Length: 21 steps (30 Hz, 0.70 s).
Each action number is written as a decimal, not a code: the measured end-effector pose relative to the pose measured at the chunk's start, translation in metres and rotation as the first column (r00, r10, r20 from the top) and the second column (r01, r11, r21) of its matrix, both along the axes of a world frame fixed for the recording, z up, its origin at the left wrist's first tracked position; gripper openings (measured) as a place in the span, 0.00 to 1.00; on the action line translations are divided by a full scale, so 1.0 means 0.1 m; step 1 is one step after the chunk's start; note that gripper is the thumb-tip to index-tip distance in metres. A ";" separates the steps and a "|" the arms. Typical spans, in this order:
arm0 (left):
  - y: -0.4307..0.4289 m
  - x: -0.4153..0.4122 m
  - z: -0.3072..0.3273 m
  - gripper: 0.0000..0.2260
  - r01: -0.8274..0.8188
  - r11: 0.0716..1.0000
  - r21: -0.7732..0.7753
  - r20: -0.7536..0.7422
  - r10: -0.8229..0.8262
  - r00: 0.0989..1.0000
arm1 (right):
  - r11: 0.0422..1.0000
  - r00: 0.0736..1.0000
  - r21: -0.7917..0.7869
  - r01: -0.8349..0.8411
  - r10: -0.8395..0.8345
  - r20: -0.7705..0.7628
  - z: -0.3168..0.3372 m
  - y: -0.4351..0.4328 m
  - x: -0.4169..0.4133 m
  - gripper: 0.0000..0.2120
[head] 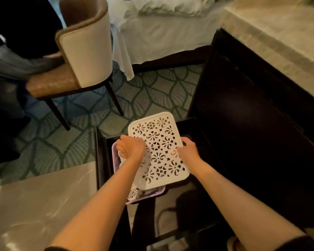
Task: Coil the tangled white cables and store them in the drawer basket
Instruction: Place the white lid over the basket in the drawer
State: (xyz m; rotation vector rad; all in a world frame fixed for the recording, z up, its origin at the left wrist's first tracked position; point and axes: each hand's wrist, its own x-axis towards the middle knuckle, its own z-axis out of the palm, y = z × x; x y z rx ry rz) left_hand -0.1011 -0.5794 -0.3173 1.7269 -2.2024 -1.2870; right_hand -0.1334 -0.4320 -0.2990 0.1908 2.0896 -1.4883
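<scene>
Dark drawer [101,160]; right hand [188,149] fingers clamp pierced lid [159,142]; left hand [131,147] seemingly gripping cables [120,154].

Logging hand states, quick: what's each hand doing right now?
Left hand: curled over the white cables in the basket; grip cannot be told.
Right hand: holding the white lid by its edge.

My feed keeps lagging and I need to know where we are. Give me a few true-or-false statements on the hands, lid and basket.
1. The right hand grips the patterned white lid at its right edge. True.
2. The lid lies flat, fully closing the basket. False: it is tilted and leaves the basket's left side uncovered.
3. The left hand reaches into the uncovered side, at the white cables. True.
4. The basket stands on the chair seat. False: it sits in the open dark drawer.
</scene>
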 end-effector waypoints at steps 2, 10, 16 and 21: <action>-0.11 0.14 -0.17 0.24 -0.054 0.995 0.081 0.059 0.050 0.997 | 0.999 0.996 -0.020 -0.026 0.028 0.079 -0.10 -0.13 0.11 0.15; -0.30 0.40 -0.57 0.27 -0.121 0.967 0.224 0.156 0.087 0.984 | 0.999 0.977 -0.032 -0.016 0.023 0.210 -0.64 -0.47 0.37 0.15; -0.32 0.37 -0.66 0.27 -0.080 0.977 0.197 0.228 0.034 0.973 | 0.980 0.989 0.183 -0.071 0.045 0.144 -0.97 -0.48 0.34 0.18; -0.30 0.36 -0.67 0.26 -0.008 0.988 0.154 0.292 -0.038 0.956 | 0.960 0.979 0.238 -0.149 0.109 0.172 -1.00 -0.44 0.30 0.18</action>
